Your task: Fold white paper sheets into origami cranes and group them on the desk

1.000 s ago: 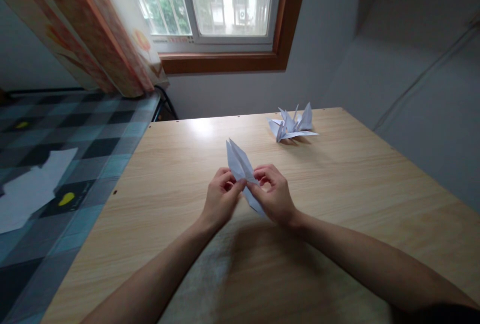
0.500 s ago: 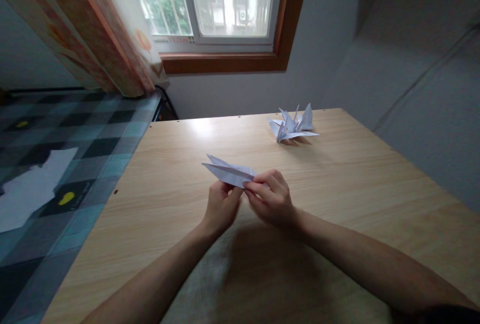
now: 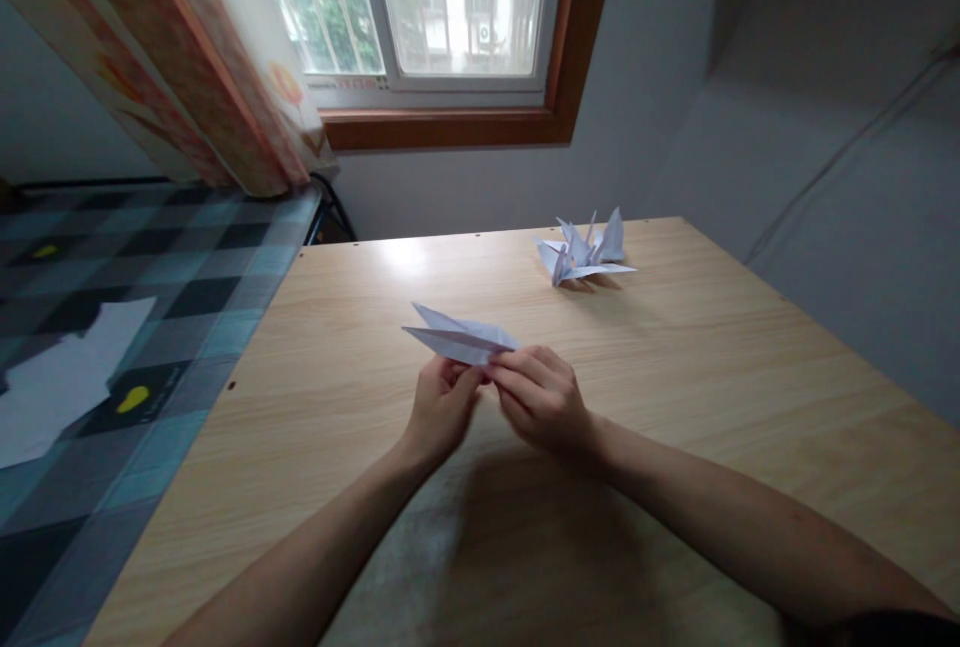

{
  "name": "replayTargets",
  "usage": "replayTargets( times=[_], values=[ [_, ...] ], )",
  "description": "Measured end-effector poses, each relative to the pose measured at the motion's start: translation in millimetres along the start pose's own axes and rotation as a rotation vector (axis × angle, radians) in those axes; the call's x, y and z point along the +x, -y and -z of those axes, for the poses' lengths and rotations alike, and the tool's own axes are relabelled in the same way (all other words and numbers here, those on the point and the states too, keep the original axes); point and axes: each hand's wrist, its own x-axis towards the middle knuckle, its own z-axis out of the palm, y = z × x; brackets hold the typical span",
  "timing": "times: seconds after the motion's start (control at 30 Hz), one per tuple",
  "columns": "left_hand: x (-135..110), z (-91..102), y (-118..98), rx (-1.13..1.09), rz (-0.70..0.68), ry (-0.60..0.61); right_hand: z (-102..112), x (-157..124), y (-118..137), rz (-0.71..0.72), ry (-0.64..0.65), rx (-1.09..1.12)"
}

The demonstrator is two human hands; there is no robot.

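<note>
A half-folded piece of white paper [image 3: 455,337] with two long pointed flaps is held just above the wooden table [image 3: 712,387], its points aimed to the left. My left hand [image 3: 441,409] pinches it from below and my right hand [image 3: 541,397] pinches it from the right, fingers pressed together on the folds. The part of the paper under my right fingers is hidden. Finished white paper cranes [image 3: 585,249] sit together on the far side of the table, well apart from both hands.
A bed with a checked grey-blue cover [image 3: 150,297] runs along the table's left edge, with white paper sheets [image 3: 60,377] on it. Behind are a wood-framed window [image 3: 450,37], an orange curtain [image 3: 195,57] and a grey wall on the right.
The folded paper has swung from pointing up and away to lying nearly level with its points to the left. My right hand moved over its right end; both hands stayed closed on it.
</note>
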Motion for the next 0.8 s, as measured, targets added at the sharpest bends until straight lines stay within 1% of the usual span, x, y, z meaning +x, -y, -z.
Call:
replayTargets(
  times=[0.07, 0.13, 0.23, 0.27, 0.3, 0.33, 0.43, 0.5, 0.57, 0.67, 0.73, 0.8],
  values=[
    [0.8, 0.8, 0.9, 0.044, 0.009, 0.021, 0.4, -1.7, 0.6, 0.035, 0.018, 0.020],
    [1.4, 1.7, 2.6, 0.063, -0.010, 0.036, 1.3, -4.0, 1.3, 0.028, 0.006, 0.011],
    [2.1, 2.5, 6.0, 0.062, -0.063, 0.041, 2.4, -6.3, 1.9, -0.062, -0.134, -0.052],
    [2.3, 2.6, 7.1, 0.059, -0.075, 0.043, 2.4, -6.2, 1.9, -0.089, -0.171, -0.064],
    [2.5, 2.6, 8.0, 0.054, -0.083, 0.043, 2.2, -5.5, 1.9, -0.102, -0.180, -0.064],
    [2.7, 2.5, 8.6, 0.047, -0.092, 0.043, 1.9, -4.5, 1.8, -0.101, -0.163, -0.054],
    [2.6, 1.8, 10.0, 0.031, -0.126, 0.047, 0.7, -1.0, 0.8, -0.069, -0.050, -0.010],
    [1.8, 1.2, 11.1, 0.045, -0.137, 0.041, 0.6, -0.2, 0.3, -0.055, -0.013, -0.002],
    [0.3, 0.7, 12.4, 0.057, -0.127, 0.017, 1.1, -1.0, 0.3, -0.050, -0.026, -0.038],
    [-2.0, 0.4, 12.3, 0.041, -0.107, -0.013, 2.0, -2.9, 0.8, -0.063, -0.080, -0.114],
    [-2.8, 0.3, 9.9, 0.038, -0.116, -0.010, 1.9, -3.3, 0.5, -0.069, -0.074, -0.084],
    [-2.8, -0.1, 5.9, 0.067, -0.139, 0.005, 1.3, -2.8, -0.4, -0.059, -0.040, -0.001]
  ],
)
